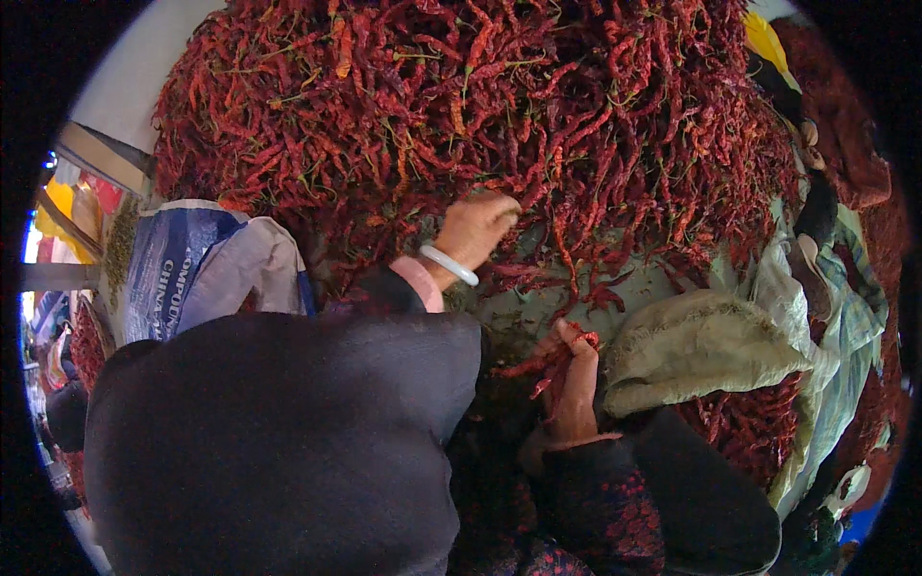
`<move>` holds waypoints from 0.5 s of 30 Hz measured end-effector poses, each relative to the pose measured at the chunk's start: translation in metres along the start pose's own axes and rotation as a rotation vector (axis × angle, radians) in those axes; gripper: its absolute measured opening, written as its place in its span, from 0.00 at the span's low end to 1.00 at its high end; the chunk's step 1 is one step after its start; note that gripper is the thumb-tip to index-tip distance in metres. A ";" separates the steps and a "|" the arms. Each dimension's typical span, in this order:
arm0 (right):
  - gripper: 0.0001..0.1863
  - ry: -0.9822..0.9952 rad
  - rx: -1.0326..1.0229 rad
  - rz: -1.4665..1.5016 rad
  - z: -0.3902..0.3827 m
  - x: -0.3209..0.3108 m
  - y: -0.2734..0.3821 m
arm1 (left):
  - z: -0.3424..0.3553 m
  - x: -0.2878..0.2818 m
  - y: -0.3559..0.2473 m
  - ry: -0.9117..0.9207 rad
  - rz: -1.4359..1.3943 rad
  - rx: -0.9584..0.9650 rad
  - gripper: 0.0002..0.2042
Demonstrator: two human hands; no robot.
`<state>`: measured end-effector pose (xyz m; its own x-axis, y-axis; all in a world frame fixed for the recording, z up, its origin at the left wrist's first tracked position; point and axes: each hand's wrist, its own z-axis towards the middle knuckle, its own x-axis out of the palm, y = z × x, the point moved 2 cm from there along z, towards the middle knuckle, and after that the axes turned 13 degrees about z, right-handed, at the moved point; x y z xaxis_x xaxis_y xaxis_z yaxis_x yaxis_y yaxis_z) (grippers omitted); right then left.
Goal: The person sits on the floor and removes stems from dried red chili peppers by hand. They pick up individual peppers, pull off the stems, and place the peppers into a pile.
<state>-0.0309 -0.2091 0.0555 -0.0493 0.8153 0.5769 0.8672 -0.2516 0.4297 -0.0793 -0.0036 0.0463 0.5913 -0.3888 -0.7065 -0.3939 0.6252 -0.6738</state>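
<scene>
A big heap of dried red chillies (480,115), many with stems on, fills the far side of a pale surface (663,283). At its near edge my left hand (475,230), with a pale bangle on the wrist, has its fingers curled closed. Whatever they hold, if anything, is hidden. Closer to me, my right hand (576,384) is closed around several dried red chillies, whose ends stick out to the left and above the fingers. A few loose chillies (600,293) lie between my right hand and the heap.
An open pale green woven sack (711,350) stands right of my right hand, with chillies (744,427) in it. On the left is a blue and white sack (178,259). A yellow object (768,48) shows at the far right, beside more dark red material (836,106).
</scene>
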 end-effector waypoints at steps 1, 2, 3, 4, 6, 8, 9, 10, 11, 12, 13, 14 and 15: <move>0.06 0.007 -0.011 0.002 0.001 0.000 0.000 | 0.004 -0.003 0.010 -0.034 0.005 0.009 0.08; 0.06 0.014 -0.023 0.003 0.002 0.001 0.000 | 0.003 -0.008 0.013 -0.036 -0.138 -0.092 0.08; 0.06 0.012 -0.010 -0.024 0.001 0.004 0.001 | 0.003 -0.017 0.012 -0.038 -0.275 -0.196 0.08; 0.06 0.010 0.002 -0.052 -0.002 0.008 0.002 | 0.004 -0.028 0.011 -0.009 -0.309 -0.257 0.09; 0.06 0.029 0.002 -0.064 -0.001 0.009 0.002 | 0.001 -0.031 0.020 -0.027 -0.505 -0.286 0.09; 0.06 0.073 -0.028 -0.037 0.004 0.006 0.000 | -0.003 -0.034 0.022 -0.031 -0.661 -0.344 0.08; 0.06 0.063 -0.022 -0.047 0.007 0.004 0.000 | -0.006 -0.034 0.021 -0.026 -0.746 -0.412 0.08; 0.06 0.054 -0.016 -0.057 0.009 0.002 0.000 | -0.008 -0.034 0.019 -0.020 -0.831 -0.480 0.08; 0.05 0.045 -0.009 -0.066 0.010 0.001 -0.001 | -0.011 -0.034 0.017 -0.015 -0.915 -0.548 0.08; 0.06 0.058 -0.040 -0.100 0.008 0.004 0.000 | -0.012 -0.037 0.015 0.005 -0.956 -0.527 0.08; 0.06 0.071 -0.071 -0.133 0.006 0.009 0.002 | -0.015 -0.037 0.013 0.026 -1.034 -0.510 0.08; 0.07 0.084 -0.103 -0.167 0.006 0.013 0.003 | -0.017 -0.037 0.010 0.048 -1.113 -0.492 0.08; 0.07 0.085 -0.114 -0.203 0.007 0.013 0.003 | -0.021 -0.037 0.006 0.071 -1.192 -0.473 0.08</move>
<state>-0.0256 -0.1951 0.0592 -0.2625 0.8093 0.5255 0.7743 -0.1484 0.6152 -0.1184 0.0005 0.0634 0.7164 -0.5836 0.3825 0.1308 -0.4262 -0.8951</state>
